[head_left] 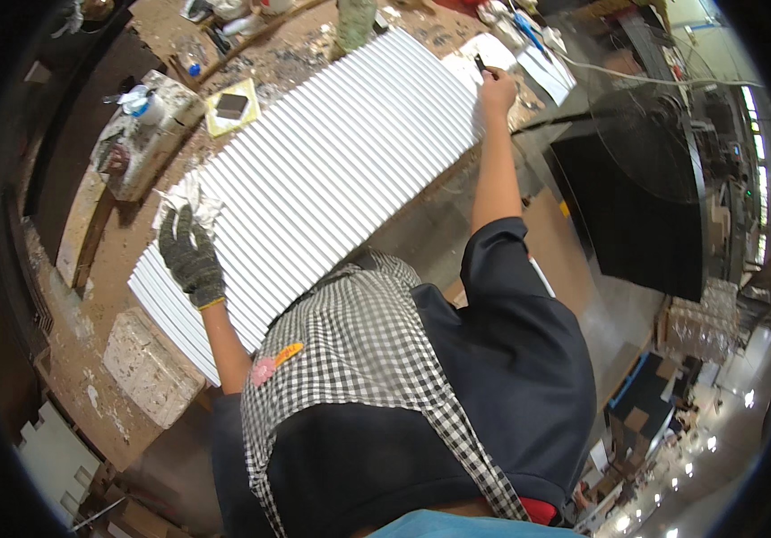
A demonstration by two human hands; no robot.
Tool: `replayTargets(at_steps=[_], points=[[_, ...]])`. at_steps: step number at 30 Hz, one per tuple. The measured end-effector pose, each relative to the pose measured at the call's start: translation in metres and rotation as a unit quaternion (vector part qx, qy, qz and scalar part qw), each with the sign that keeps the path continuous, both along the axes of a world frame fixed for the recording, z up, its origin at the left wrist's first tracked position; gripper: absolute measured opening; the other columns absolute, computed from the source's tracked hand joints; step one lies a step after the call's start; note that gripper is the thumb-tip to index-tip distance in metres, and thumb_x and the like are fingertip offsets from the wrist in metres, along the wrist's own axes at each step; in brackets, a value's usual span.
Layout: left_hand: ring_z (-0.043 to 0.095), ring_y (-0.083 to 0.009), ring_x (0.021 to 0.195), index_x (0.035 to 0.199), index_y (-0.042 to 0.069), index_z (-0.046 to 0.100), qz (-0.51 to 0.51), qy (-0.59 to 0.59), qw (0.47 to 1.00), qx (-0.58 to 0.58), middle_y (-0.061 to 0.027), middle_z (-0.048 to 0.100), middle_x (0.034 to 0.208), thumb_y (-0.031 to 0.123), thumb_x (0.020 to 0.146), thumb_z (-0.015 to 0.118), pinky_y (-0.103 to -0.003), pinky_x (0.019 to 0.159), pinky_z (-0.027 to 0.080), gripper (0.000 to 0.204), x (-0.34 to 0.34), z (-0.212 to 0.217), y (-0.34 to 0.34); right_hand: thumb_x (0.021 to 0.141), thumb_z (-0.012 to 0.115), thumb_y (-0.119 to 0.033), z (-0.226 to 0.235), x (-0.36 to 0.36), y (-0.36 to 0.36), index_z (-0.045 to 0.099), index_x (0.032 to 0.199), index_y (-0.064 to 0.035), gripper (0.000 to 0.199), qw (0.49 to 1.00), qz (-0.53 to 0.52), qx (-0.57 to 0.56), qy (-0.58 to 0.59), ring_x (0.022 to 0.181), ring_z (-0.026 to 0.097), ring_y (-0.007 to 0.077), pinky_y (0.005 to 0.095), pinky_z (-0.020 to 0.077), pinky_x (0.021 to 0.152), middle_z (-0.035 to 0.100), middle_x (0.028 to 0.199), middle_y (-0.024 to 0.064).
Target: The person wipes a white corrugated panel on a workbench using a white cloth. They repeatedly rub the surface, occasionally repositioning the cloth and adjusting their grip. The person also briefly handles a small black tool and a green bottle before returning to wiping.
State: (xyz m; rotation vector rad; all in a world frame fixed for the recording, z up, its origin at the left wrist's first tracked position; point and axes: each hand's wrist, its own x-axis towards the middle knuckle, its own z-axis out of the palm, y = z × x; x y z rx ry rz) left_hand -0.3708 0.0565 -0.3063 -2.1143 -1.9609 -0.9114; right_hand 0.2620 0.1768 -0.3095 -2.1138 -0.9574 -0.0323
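Note:
A long white ribbed panel (341,152) lies slantwise across the workbench in front of me. My left hand (190,260), in a dark knit glove, rests over its left part with fingers stretched out. At those fingertips is a crumpled white cloth (193,195), touched but not visibly gripped. Bare, my right hand (497,91) is at the panel's far right end, closed around a small dark tool (480,63). Its tip points away from me; its exact kind is too small to make out.
Left of the panel are a speckled block (154,368), a bottle (145,109) on another block, and a yellow-edged square (232,107) with a dark pad. White paper (547,73) lies at the far right. A large black panel (636,197) stands right of me.

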Motion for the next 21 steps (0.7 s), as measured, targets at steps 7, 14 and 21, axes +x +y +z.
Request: replayTargets(at_steps=[7, 14, 21], points=[[0.056, -0.0343, 0.129, 0.131, 0.007, 0.068, 0.018, -0.054, 0.998, -0.039, -0.0167, 0.063, 0.136, 0.014, 0.097, 0.063, -0.047, 0.115, 0.039, 0.035, -0.013, -0.013, -0.004, 0.091, 0.075, -0.031, -0.007, -0.002, 0.035, 0.077, 0.115, -0.0141, 0.03, 0.985, 0.008, -0.022, -0.171, 0.089, 0.07, 0.0298, 0.0426, 0.0557, 0.082, 0.074, 0.102, 0.0114], [0.06, -0.031, 0.122, 0.148, 0.004, 0.04, -0.13, -0.266, 0.955, -0.016, -0.0183, 0.058, 0.137, 0.022, 0.096, 0.069, -0.044, 0.106, 0.049, 0.062, 0.118, 0.07, -0.007, 0.098, 0.071, -0.028, 0.073, -0.276, -0.088, 0.06, 0.14, -0.0095, 0.048, 0.795, 0.514, 0.036, 0.318, 0.113, 0.064, 0.0193, 0.0364, 0.0509, 0.102, 0.068, 0.125, 0.0086], [0.033, -0.0371, 0.149, 0.157, 0.008, 0.036, -0.264, -0.255, 0.927, -0.077, -0.0192, 0.04, 0.159, 0.024, 0.09, 0.077, -0.051, 0.121, 0.031, 0.08, 0.119, 0.065, -0.021, 0.09, 0.07, -0.015, 0.099, -0.285, -0.134, 0.059, 0.135, -0.0039, 0.047, 0.791, 0.385, 0.035, 0.474, 0.104, 0.069, 0.0196, 0.0321, 0.0589, 0.089, 0.07, 0.118, 0.0134]])
